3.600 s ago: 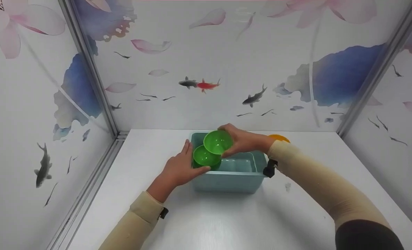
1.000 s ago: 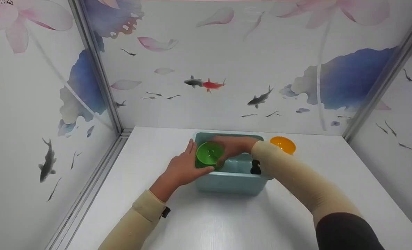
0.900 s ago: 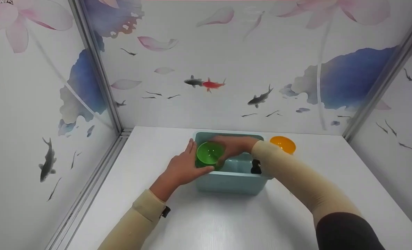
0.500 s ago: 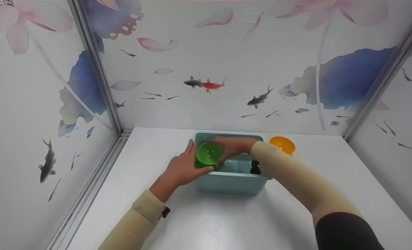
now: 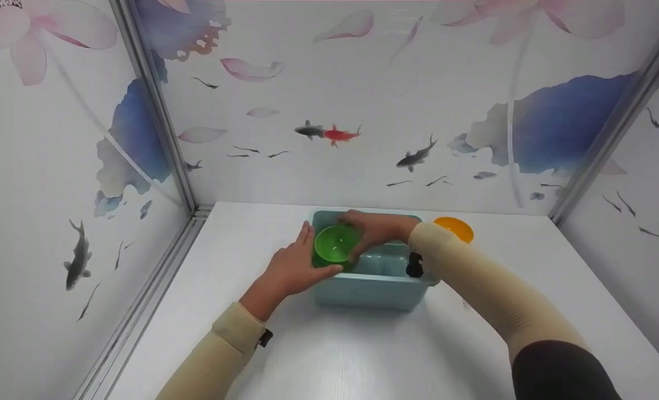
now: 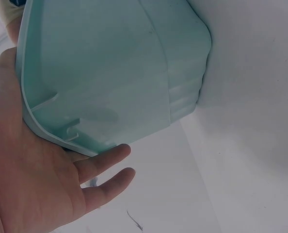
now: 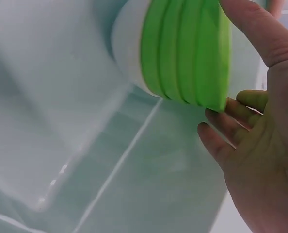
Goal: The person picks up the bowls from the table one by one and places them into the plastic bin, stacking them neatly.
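A nested stack of green bowls (image 5: pixel 335 244) stands inside the left end of a light blue plastic bin (image 5: pixel 371 293). In the right wrist view, several green rims (image 7: pixel 183 53) lie one over another, above a pale rounded bottom (image 7: pixel 129 46). My right hand (image 5: pixel 382 226) reaches in from the right, thumb and fingers spread around the stack, fingertips right at the top rim. At the bin's left front corner rests my left hand (image 5: pixel 290 266), thumb along the front rim. Its straight fingers (image 6: pixel 105 162) lie against the bin's outside in the left wrist view.
An orange bowl (image 5: pixel 456 226) stands on the white table (image 5: pixel 329 355) to the right of the bin, partly hidden by my right sleeve. Printed panels with metal frame posts (image 5: pixel 151 105) enclose the table at the back and both sides.
Earlier, my right hand held a green bowl above the stack; it went down into the stack. Since half a second ago, my right fingers have lifted slightly off the rim. My left hand stays put.
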Available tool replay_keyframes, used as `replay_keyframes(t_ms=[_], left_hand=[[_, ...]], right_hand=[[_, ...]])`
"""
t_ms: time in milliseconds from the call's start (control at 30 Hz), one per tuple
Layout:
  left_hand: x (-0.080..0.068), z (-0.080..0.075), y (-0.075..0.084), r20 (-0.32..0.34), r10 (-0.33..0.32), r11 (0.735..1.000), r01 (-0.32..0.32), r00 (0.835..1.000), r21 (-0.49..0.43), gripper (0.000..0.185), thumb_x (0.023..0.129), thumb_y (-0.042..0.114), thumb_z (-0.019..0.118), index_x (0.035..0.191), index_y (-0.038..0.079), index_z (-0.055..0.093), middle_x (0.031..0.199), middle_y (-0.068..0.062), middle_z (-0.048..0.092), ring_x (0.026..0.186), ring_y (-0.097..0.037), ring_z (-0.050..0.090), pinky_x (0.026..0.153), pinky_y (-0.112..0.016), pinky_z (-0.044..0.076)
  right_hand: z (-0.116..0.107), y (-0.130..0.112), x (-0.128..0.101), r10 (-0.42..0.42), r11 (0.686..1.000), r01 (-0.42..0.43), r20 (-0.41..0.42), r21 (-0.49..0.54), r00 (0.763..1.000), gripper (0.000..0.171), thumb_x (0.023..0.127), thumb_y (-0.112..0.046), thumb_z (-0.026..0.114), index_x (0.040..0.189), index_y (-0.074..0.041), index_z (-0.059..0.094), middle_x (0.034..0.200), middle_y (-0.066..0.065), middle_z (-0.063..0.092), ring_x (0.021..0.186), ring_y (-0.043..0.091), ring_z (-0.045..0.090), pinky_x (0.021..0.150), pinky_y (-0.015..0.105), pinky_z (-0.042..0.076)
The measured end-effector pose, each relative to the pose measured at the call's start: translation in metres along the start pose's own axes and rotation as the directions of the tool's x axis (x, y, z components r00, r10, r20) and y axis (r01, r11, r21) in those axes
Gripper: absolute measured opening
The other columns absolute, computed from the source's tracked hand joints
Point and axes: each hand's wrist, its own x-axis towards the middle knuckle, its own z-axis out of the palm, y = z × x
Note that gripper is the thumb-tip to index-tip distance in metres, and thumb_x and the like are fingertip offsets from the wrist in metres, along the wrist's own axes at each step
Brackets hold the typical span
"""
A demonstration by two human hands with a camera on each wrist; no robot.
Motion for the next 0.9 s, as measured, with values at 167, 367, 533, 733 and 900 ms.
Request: replay_keyframes(t_ms=[167,367,533,733,900], left_hand=[[0.001,0.000,0.001,0.005,-0.005,1.000,0.005,1.000,-0.014,0.125,0.095,0.084,0.061,0.176,0.001,0.015,0.185,-0.017,0.012,0.149,-0.044,0.054,0.117,-0.062,0.047],[0.001,0.000,0.002,0.004,-0.020,1.000,0.020,1.000,-0.017,0.128,0.093,0.086,0.062,0.176,0.002,0.014,0.185,-0.016,0.011,0.150,-0.044,0.053,0.118,-0.063,0.045],[0.001,0.001,0.002,0.002,-0.020,1.000,0.020,1.000,-0.022,0.128,0.092,0.085,0.063,0.176,0.001,0.015,0.185,-0.016,0.011,0.148,-0.044,0.056,0.115,-0.061,0.048],[-0.001,0.001,0.003,-0.004,-0.009,1.000,0.009,1.000,-0.026,0.127,0.093,0.083,0.064,0.176,0.000,0.016,0.184,-0.016,0.012,0.141,-0.044,0.061,0.110,-0.058,0.053],[0.000,0.000,0.002,-0.011,-0.006,1.000,0.005,1.000,-0.020,0.128,0.092,0.085,0.063,0.176,0.000,0.016,0.184,-0.017,0.012,0.139,-0.044,0.062,0.109,-0.058,0.054]], right_hand=[[-0.022,0.002,-0.023,0.015,1.000,-0.014,-0.058,0.026,0.998,0.100,0.091,-0.041,0.094,0.168,-0.004,0.042,0.165,0.017,0.052,0.152,0.036,0.050,0.126,0.053,0.038],[-0.043,0.012,-0.055,-0.019,0.993,0.045,-0.228,0.109,0.973,0.068,0.098,-0.036,0.088,0.155,-0.010,0.061,0.146,0.015,0.068,0.135,0.038,0.065,0.115,0.057,0.051],[-0.048,0.026,-0.085,0.001,0.987,0.056,-0.361,0.148,0.933,0.050,0.103,-0.034,0.083,0.147,-0.014,0.069,0.137,0.008,0.072,0.125,0.034,0.069,0.109,0.057,0.055],[-0.039,0.038,-0.121,0.079,0.982,0.016,-0.486,0.188,0.870,0.037,0.107,-0.024,0.078,0.141,-0.010,0.070,0.136,0.012,0.072,0.120,0.031,0.069,0.109,0.056,0.055],[-0.031,0.058,-0.150,0.122,0.982,-0.017,-0.564,0.187,0.817,0.032,0.109,-0.023,0.075,0.137,-0.008,0.072,0.131,0.010,0.074,0.117,0.027,0.069,0.105,0.038,0.056]])
